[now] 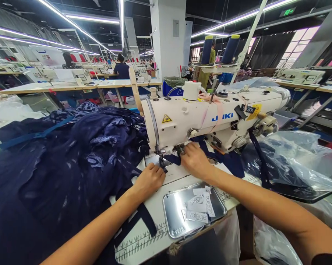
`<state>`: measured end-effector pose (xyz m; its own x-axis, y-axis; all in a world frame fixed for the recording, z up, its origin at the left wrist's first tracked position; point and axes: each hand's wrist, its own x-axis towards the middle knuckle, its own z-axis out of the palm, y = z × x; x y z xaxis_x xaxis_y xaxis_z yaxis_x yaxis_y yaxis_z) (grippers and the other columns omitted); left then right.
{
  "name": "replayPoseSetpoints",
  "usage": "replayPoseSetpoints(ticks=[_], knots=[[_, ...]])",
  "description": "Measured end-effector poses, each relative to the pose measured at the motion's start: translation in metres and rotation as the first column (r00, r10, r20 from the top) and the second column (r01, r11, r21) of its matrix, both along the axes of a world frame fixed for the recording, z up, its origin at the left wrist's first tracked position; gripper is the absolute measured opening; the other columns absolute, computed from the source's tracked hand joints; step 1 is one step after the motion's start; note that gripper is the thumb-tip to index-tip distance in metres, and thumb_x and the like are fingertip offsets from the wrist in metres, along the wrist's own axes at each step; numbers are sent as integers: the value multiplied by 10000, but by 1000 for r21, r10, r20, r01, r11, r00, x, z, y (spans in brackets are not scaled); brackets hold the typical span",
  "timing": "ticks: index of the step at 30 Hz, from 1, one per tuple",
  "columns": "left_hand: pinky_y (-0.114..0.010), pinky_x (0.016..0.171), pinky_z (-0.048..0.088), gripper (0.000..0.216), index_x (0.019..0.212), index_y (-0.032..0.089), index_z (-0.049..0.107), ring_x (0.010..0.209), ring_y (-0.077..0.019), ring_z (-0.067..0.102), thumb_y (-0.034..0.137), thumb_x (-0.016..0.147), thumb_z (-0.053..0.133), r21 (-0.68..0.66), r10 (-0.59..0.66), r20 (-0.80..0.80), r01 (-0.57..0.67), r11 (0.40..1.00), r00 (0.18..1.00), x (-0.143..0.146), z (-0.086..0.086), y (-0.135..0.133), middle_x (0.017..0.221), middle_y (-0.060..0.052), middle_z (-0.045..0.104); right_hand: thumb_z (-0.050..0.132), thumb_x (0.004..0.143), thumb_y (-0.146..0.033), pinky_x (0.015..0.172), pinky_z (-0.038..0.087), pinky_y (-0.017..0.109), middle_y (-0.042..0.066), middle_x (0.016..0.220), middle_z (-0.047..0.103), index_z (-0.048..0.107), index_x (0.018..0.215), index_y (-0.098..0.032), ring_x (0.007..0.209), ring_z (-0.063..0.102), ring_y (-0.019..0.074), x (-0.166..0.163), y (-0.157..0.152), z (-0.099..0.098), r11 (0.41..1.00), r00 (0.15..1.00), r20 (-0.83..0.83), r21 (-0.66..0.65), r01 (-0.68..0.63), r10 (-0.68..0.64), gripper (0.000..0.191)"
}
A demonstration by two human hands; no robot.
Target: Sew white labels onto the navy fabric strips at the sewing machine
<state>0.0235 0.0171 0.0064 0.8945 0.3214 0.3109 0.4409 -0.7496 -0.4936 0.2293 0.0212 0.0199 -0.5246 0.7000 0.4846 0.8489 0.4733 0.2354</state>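
Observation:
A white sewing machine stands before me, its presser foot low over the metal plate. My left hand is closed on dark navy fabric just left of the foot. On the other side, the fingers of my right hand pinch a navy fabric strip that runs towards the needle area. A large heap of navy patterned fabric lies to the left, beside my left forearm. Below my hands, a shiny metal tray holds several white printed labels.
Clear plastic bags with dark fabric lie at the right. Printed ruler tape runs along the table's front edge. Two navy thread cones stand behind the machine. A person sits at the far tables, near other sewing machines.

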Motion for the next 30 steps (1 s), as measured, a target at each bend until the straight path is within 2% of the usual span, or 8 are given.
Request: replayPoseSetpoints(ticks=[3, 6, 10, 15, 19, 26, 28, 30], knots=[[-322, 539, 301, 277, 645, 120, 557, 563, -173, 477, 18, 819, 367, 8, 4, 9, -4, 1000, 1000, -2, 0, -3, 596, -64, 548, 417, 803, -78, 777, 320, 354, 106, 774, 564, 596, 744, -120, 789, 472, 218, -30, -11, -6, 986, 997, -13, -146, -81, 80, 193], [-314, 540, 305, 266, 661, 114, 562, 550, -165, 480, 18, 819, 370, 49, 2, 18, -2, 999, 1000, -7, 1, -6, 589, -54, 552, 446, 807, -107, 757, 346, 330, 108, 857, 574, 601, 777, -114, 838, 493, 214, -45, -8, -9, 952, 996, -66, -295, -78, 61, 158], [-304, 537, 307, 264, 700, 107, 565, 529, -153, 473, 25, 833, 353, 112, -10, 68, 2, 994, 998, -13, 1, -9, 590, -39, 554, 448, 810, -116, 707, 363, 302, 88, 863, 589, 596, 745, -124, 821, 514, 195, -45, 3, -8, 899, 987, -157, -427, -101, 36, 162], [-299, 525, 288, 252, 704, 116, 550, 507, -141, 448, 39, 849, 359, 149, -29, 128, 10, 989, 991, -12, 0, -12, 563, -17, 529, 480, 784, -101, 702, 362, 270, 51, 820, 597, 571, 683, -144, 800, 527, 167, -43, 8, -7, 843, 958, -286, -514, -158, 6, 143], [-297, 531, 293, 254, 706, 123, 546, 509, -140, 447, 45, 851, 352, 145, -19, 116, 2, 989, 993, -12, 2, -12, 566, -15, 529, 478, 785, -109, 708, 363, 272, 53, 820, 600, 569, 679, -143, 807, 530, 169, -44, 6, -7, 847, 960, -281, -513, -139, -12, 143], [-293, 541, 311, 298, 687, 130, 543, 517, -155, 452, 39, 849, 311, 102, 124, 146, -139, 985, 982, -28, 4, -9, 560, -28, 530, 516, 806, -282, 750, 375, 325, 83, 891, 577, 585, 815, -132, 862, 506, 216, -51, -4, -11, 932, 989, -141, -353, -86, 38, 166], [-290, 540, 311, 304, 683, 131, 546, 514, -150, 440, 51, 859, 311, 89, 123, 169, -140, 986, 978, -31, 4, -9, 557, -24, 527, 496, 816, -242, 762, 378, 320, 82, 889, 575, 584, 824, -128, 867, 504, 213, -53, -5, -13, 945, 993, -108, -318, -73, 40, 144], [-287, 538, 306, 300, 690, 129, 551, 514, -143, 431, 75, 872, 318, 55, 71, 178, -82, 995, 982, -32, 3, -9, 561, -18, 525, 479, 821, -196, 759, 381, 316, 76, 882, 575, 582, 814, -133, 863, 506, 209, -54, -5, -14, 951, 996, -76, -300, -69, 48, 121]])
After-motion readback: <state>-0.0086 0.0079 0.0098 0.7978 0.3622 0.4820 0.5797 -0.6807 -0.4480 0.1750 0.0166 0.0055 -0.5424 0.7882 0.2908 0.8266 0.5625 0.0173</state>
